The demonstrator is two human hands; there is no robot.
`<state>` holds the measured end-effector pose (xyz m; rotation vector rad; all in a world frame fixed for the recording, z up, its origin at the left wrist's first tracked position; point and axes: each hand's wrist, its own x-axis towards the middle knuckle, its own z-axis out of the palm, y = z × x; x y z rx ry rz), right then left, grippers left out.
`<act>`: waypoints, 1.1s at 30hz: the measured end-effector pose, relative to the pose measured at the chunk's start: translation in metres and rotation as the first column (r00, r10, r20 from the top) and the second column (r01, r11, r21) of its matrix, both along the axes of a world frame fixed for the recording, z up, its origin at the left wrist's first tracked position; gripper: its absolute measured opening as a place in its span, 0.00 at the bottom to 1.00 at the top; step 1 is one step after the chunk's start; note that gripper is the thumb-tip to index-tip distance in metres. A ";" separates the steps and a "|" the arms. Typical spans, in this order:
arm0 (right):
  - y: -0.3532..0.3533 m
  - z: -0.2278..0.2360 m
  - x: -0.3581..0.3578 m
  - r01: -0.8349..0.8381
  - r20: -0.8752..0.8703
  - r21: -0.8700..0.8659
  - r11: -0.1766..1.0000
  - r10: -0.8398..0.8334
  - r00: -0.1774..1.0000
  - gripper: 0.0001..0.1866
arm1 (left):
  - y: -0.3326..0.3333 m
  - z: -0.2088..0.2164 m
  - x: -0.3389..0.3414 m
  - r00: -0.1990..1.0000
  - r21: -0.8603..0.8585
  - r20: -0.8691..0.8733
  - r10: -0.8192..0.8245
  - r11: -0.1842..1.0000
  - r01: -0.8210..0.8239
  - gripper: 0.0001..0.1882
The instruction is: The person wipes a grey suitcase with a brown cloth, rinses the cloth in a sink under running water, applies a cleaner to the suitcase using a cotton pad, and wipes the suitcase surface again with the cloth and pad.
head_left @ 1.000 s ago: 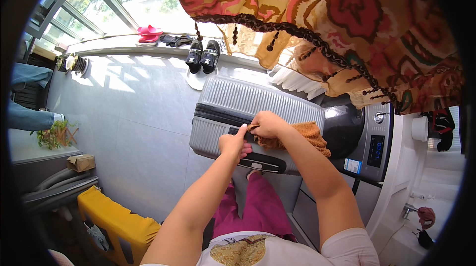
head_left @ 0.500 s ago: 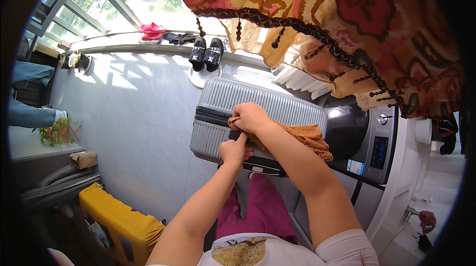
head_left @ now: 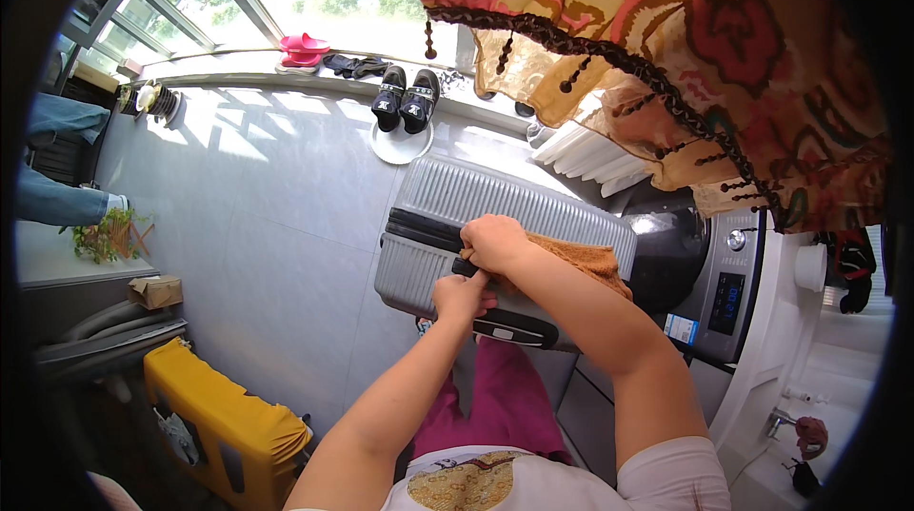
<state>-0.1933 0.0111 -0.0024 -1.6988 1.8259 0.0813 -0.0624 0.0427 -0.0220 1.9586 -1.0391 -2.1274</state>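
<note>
**Brown cloth (head_left: pixel 586 262) held on silver suitcase (head_left: pixel 519 195)**

The cloth is gripped in the closed right hand (head_left: pixel 495 246), its rest spread over the suitcase under the right forearm (head_left: pixel 581 306). The suitcase's near side is touched by the left hand (head_left: pixel 461 296); whether anything is grasped there cannot be made out. To the right, an appliance (head_left: pixel 725 292) is seen; beyond the suitcase, black shoes (head_left: pixel 405 104).

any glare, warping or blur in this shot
Head view: sunlight throws bright streaks across the grey tiled floor; head view: a white highlight glares on the glossy black appliance door; head view: fisheye bending curves straight edges near the dark rim; head view: the bare left hand and bare right hand show no obvious blur.
</note>
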 end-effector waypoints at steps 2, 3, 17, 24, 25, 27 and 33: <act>0.008 0.005 -0.012 -0.024 -0.050 0.080 0.996 0.028 0.998 0.07 | 0.004 -0.005 0.008 0.993 0.030 -0.121 0.006 1.000 -0.003 0.18; 0.014 0.006 -0.017 -0.059 -0.084 0.083 0.995 0.066 0.994 0.07 | 0.005 -0.006 0.011 0.983 0.045 -0.183 0.011 0.999 -0.003 0.17; 0.046 0.071 -0.011 0.887 0.820 0.003 0.462 -0.508 0.262 0.11 | 0.007 0.035 0.022 0.870 -0.466 -0.493 0.024 0.837 -0.288 0.20; 0.085 0.079 0.087 0.753 0.984 0.051 0.656 -0.163 0.076 0.22 | 0.003 0.060 0.044 0.832 -0.517 -0.554 -0.029 0.796 -0.317 0.24; 0.088 0.082 0.090 0.750 0.993 0.023 0.661 -0.103 0.060 0.22 | -0.005 0.064 0.054 0.835 -0.564 -0.549 -0.025 0.749 -0.348 0.22; 0.093 0.083 0.090 0.728 0.884 -0.380 0.571 -0.006 0.467 0.22 | -0.026 0.084 0.077 0.822 -0.621 -0.569 -0.016 0.664 -0.417 0.18; 0.106 0.018 0.052 0.544 0.288 -0.678 0.494 -0.502 0.815 0.19 | -0.083 0.123 0.074 0.911 -0.913 -0.270 -0.313 0.384 -0.138 0.18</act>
